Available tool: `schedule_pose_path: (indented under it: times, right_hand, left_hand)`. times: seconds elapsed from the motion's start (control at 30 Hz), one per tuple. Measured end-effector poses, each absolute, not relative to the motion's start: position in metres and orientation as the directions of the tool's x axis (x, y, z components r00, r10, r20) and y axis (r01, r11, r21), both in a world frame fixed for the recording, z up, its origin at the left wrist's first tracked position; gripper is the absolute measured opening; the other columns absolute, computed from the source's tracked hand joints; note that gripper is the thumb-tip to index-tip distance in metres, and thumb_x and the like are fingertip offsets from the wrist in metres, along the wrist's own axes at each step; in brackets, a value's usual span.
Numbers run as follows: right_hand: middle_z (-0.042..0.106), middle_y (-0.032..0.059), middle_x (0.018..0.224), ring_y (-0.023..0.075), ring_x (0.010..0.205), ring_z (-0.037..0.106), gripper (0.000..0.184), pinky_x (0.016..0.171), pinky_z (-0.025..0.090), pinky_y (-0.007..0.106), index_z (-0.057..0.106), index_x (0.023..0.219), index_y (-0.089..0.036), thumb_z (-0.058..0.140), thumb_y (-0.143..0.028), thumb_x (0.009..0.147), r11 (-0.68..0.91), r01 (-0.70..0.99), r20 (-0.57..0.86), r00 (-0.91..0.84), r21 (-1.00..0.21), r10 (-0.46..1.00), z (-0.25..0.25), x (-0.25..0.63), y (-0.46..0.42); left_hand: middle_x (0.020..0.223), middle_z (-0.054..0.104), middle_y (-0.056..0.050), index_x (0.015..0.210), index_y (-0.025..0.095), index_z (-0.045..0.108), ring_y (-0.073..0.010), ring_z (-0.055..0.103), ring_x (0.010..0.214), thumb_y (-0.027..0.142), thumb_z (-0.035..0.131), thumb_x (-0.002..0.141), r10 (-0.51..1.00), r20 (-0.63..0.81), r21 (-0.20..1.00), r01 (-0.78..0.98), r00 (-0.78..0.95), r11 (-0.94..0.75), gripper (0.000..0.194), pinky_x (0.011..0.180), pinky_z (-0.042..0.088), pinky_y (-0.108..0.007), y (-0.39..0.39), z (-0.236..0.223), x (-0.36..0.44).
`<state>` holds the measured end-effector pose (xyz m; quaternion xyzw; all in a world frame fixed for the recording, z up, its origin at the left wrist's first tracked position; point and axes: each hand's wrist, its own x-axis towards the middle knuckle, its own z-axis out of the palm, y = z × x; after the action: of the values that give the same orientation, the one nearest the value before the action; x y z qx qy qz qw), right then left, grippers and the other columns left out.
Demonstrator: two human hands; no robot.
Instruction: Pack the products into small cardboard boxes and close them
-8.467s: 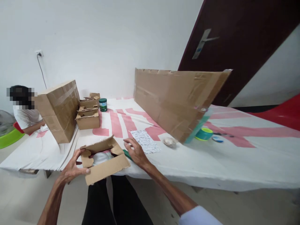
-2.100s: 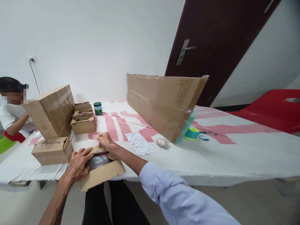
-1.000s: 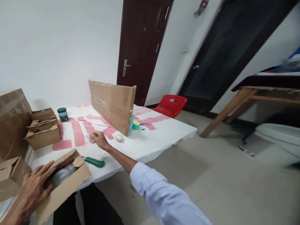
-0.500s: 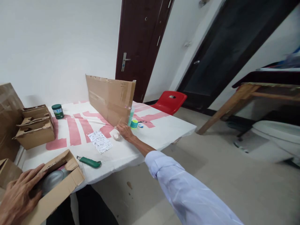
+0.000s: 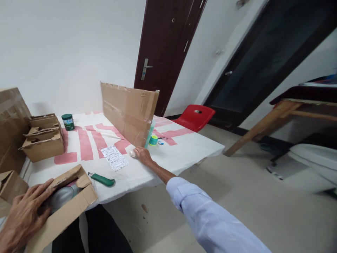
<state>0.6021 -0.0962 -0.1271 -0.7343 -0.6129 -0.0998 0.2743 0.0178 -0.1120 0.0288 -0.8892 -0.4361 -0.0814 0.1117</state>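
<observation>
My left hand [image 5: 25, 214] lies spread on a small open cardboard box [image 5: 70, 207] at the table's near edge, its fingers over a grey rounded object [image 5: 59, 198] inside. My right hand [image 5: 142, 154] reaches far across the table, its fingers curled over a small whitish lump [image 5: 132, 153] beside the upright cardboard sheet [image 5: 129, 112]. A printed sticker sheet [image 5: 114, 158] lies just left of that hand. A green-handled utility knife [image 5: 102, 180] lies between the box and the sticker sheet.
White table cover [image 5: 184, 149] with pink stripes. Stacked small cardboard boxes [image 5: 43, 137] and a green-lidded jar [image 5: 68, 122] at the back left, a big taped box [image 5: 10, 123] at the far left. Green tape roll [image 5: 153, 140] behind the sheet. Red chair [image 5: 196, 116], dark door [image 5: 163, 52], wooden table [image 5: 276, 116] right.
My right hand moved from the box rim across the table, past the sticker sheet, onto the whitish lump. The view swung right. My left hand stayed on the open box.
</observation>
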Motion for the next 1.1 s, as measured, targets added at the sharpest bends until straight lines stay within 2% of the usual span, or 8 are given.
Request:
schedule_pose_path:
  times: [0.1,0.17,0.27,0.43,0.57,0.67,0.87,1.1]
  right_hand:
    - [0.073,0.0081,0.113,0.0210,0.100,0.069,0.026,0.090,0.058,0.039,0.070,0.114,-0.016,0.059,-0.038,0.106,-0.144,0.933,0.446,0.289,-0.331,0.847,-0.130,0.607,-0.087]
    - [0.069,0.0092,0.128,0.0223,0.108,0.069,0.033,0.093,0.061,0.044,0.066,0.128,-0.019,0.066,-0.041,0.103,-0.154,0.925,0.403,0.295,-0.348,0.866,-0.134,0.609,-0.082]
    - [0.066,0.0104,0.136,0.0240,0.115,0.068,0.036,0.098,0.060,0.047,0.065,0.132,-0.020,0.066,-0.040,0.103,-0.145,0.925,0.329,0.268,-0.352,0.905,-0.143,0.610,-0.077]
    - [0.066,0.0155,0.146,0.0272,0.135,0.060,0.039,0.116,0.045,0.040,0.063,0.141,-0.019,0.050,-0.032,0.107,-0.153,0.926,0.244,0.247,-0.346,0.938,-0.157,0.610,-0.080]
    - [0.065,0.0162,0.147,0.0292,0.136,0.060,0.050,0.114,0.043,0.036,0.058,0.148,-0.015,0.045,-0.041,0.108,-0.171,0.930,0.198,0.244,-0.326,0.949,-0.152,0.609,-0.083]
    - [0.068,0.0161,0.143,0.0307,0.133,0.062,0.052,0.110,0.047,0.035,0.059,0.147,-0.016,0.049,-0.046,0.106,-0.176,0.939,0.199,0.241,-0.297,0.950,-0.140,0.608,-0.082]
    - [0.060,0.0169,0.151,0.0296,0.139,0.055,0.046,0.117,0.043,0.043,0.056,0.148,-0.018,0.043,-0.032,0.106,-0.116,0.968,0.324,0.186,-0.224,0.928,-0.130,0.591,-0.080]
    - [0.071,0.0144,0.123,0.0262,0.117,0.061,0.038,0.114,0.043,0.041,0.071,0.120,-0.018,0.036,-0.027,0.109,-0.013,0.979,0.339,0.082,-0.202,0.937,-0.147,0.583,-0.078]
  left_hand:
    - [0.156,0.061,-0.002,0.145,0.040,0.067,-0.0371,0.064,0.133,0.037,0.047,0.092,0.746,0.251,-0.109,0.784,0.617,-0.612,0.057,0.094,0.055,-0.053,-0.112,0.027,0.016]
    - [0.156,0.061,-0.001,0.146,0.043,0.065,-0.0387,0.063,0.133,0.037,0.052,0.089,0.738,0.253,-0.087,0.775,0.626,-0.627,0.059,0.094,0.056,-0.054,-0.111,0.026,0.015]
    - [0.155,0.062,0.001,0.148,0.048,0.061,-0.0400,0.063,0.133,0.040,0.054,0.088,0.739,0.249,-0.074,0.773,0.626,-0.630,0.061,0.092,0.056,-0.056,-0.110,0.027,0.014]
    - [0.152,0.064,0.006,0.152,0.054,0.054,-0.0395,0.061,0.135,0.038,0.055,0.087,0.772,0.213,-0.057,0.797,0.599,-0.602,0.067,0.096,0.056,-0.058,-0.108,0.028,0.014]
    - [0.159,0.058,-0.001,0.150,0.043,0.061,-0.0398,0.061,0.135,0.036,0.052,0.091,0.767,0.206,-0.072,0.791,0.608,-0.607,0.059,0.097,0.055,-0.057,-0.107,0.028,0.015]
    - [0.161,0.055,-0.005,0.149,0.035,0.063,-0.0403,0.060,0.137,0.032,0.051,0.092,0.762,0.206,-0.100,0.788,0.613,-0.607,0.059,0.097,0.054,-0.057,-0.109,0.028,0.016]
    - [0.162,0.053,-0.005,0.148,0.033,0.064,-0.0394,0.059,0.138,0.034,0.049,0.091,0.775,0.165,-0.126,0.792,0.610,-0.597,0.059,0.097,0.054,-0.056,-0.112,0.031,0.017]
    - [0.162,0.055,-0.003,0.147,0.035,0.065,-0.0380,0.060,0.136,0.034,0.044,0.097,0.746,0.231,-0.145,0.780,0.625,-0.609,0.054,0.096,0.053,-0.055,-0.109,0.024,0.014]
